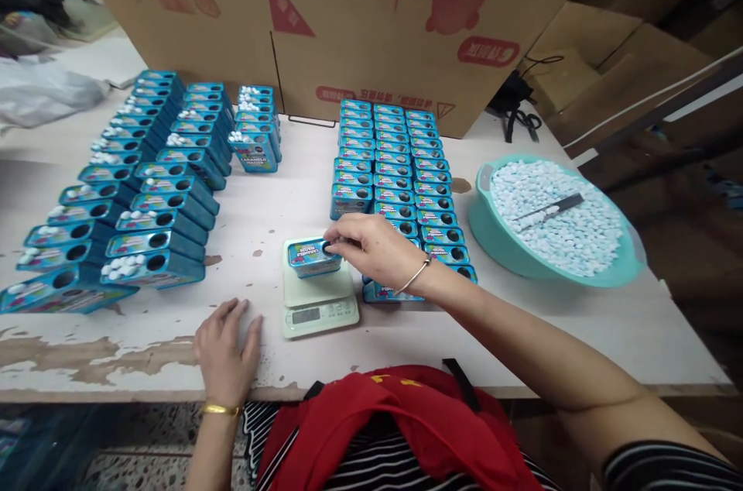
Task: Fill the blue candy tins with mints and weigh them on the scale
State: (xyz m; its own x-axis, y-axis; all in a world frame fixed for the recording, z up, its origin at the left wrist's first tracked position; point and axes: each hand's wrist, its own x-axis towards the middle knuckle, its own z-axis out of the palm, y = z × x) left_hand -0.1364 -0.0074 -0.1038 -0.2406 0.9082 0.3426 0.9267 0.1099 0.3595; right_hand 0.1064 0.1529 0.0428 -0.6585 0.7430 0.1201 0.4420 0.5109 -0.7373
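A blue tin (314, 257) stands on the pale green scale (318, 292) near the middle of the table. My right hand (371, 245) reaches in from the right and pinches the tin's right end at its round hole. Left of the scale, my left hand (227, 345) lies on the tabletop near the front edge, its fingers apart and nothing in it. The scale's display (306, 316) faces me, but its reading is too small to make out. Rows of blue tins (395, 180) stand behind and right of the scale, partly hidden by my right hand.
More blue tins (154, 262), many with white candies on top, stand in rows at the left. A turquoise basin (511, 247) of white candies (557, 224) with a dark tool (560, 206) sits at the right. A large cardboard box (325, 34) rises behind; scissors (529, 121) lie beside it.
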